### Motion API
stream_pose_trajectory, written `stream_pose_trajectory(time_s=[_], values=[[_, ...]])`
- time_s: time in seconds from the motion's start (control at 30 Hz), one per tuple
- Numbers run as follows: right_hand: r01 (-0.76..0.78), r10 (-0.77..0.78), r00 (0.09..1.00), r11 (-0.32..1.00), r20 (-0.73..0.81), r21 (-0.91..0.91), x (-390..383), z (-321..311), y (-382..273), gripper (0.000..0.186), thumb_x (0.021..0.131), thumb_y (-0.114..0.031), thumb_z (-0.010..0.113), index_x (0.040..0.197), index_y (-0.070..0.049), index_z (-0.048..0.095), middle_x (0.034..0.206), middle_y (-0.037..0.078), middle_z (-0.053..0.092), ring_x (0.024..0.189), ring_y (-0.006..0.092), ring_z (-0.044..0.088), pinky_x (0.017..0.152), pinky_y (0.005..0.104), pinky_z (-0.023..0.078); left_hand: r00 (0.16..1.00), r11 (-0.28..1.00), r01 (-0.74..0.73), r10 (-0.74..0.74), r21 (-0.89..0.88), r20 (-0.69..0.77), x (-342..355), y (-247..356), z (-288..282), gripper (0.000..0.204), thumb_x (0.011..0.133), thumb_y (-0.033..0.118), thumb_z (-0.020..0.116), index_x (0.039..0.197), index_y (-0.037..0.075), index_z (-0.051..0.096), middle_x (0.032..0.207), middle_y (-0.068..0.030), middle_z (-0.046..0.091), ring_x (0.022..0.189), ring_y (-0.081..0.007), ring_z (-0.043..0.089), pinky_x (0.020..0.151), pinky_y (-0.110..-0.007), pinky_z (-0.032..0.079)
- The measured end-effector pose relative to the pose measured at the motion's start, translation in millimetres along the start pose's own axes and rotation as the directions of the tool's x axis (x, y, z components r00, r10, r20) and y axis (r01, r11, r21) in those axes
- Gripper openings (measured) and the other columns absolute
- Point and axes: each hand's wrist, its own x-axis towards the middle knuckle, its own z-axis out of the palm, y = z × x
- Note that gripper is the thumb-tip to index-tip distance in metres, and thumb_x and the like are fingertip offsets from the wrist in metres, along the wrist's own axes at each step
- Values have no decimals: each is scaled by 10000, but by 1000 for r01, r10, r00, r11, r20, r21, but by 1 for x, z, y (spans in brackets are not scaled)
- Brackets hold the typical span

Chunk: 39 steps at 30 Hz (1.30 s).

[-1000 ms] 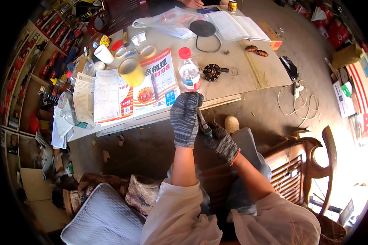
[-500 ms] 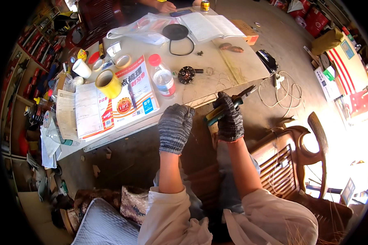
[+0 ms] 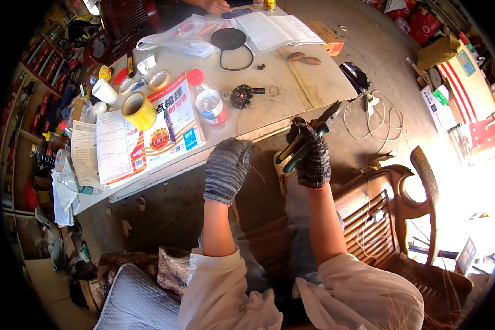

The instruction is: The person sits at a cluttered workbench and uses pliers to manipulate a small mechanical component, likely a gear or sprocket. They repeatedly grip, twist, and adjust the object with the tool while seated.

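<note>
Both of my hands wear grey-and-black striped knit gloves and hang just off the table's near edge. My right hand [image 3: 315,162] is wrapped round a pair of pliers [image 3: 329,113] with green-and-yellow handles; the dark jaws point up and to the right, and the handles are spread. My left hand [image 3: 227,171] is closed, its fingertips pinched, and a thin wire [image 3: 260,175] trails beside them. How the fingers grip it is hidden. Beyond the hands, a small round dark part with coils and a short stub [image 3: 242,96] lies on the table, with a loose wire ring [image 3: 274,91] beside it.
The pale table [image 3: 247,125] holds a plastic bottle [image 3: 209,104], yellow tape roll [image 3: 138,111], printed booklet [image 3: 170,129], plastic bag [image 3: 190,36], black disc [image 3: 228,38] and open notebook [image 3: 275,30]. A wooden chair [image 3: 379,214] stands right. Another person's hand [image 3: 218,6] rests at the far edge.
My left hand has shifted slightly left and turned, its knuckles now upward. The right hand has rolled the pliers, and their handles show wider apart. The whole view has shifted slightly.
</note>
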Motion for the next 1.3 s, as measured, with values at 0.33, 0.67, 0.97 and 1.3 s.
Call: stream_pose_trajectory(time_s=[0.33,0.67,0.97,1.3], values=[[-47,51,998,990,33,-130,-5,13,-6,403,905,-266,563,1181,27,577,1074,97,634,935,163,572,858,298,451,993,992,90,-83,86,-80,0,-4,7,178,852,206,619,903,45,676,847,-173,643,819,-351,604,745,-442,478],[-209,220,974,964,-53,162,-3,16,-9,353,833,-160,666,1140,1,596,876,42,622,820,167,582,747,277,466,983,982,149,-135,112,-127,0,-16,-6,165,859,188,612,932,60,689,890,-153,662,850,-335,614,781,-426,479],[5,29,998,824,-51,567,14,-6,-24,51,849,-61,632,874,-52,588,914,82,613,817,178,582,776,334,490,893,955,241,-289,-175,-346,-12,-65,-8,131,852,165,636,926,64,673,911,-146,661,840,-307,627,752,-402,483],[63,-30,997,859,-74,508,15,-22,-39,115,840,-122,630,921,-56,584,895,65,589,803,199,559,749,348,476,772,529,349,-630,-773,-83,-10,-69,-29,149,867,33,633,1009,12,672,875,-56,667,732,-106,592,698,-215,490]])
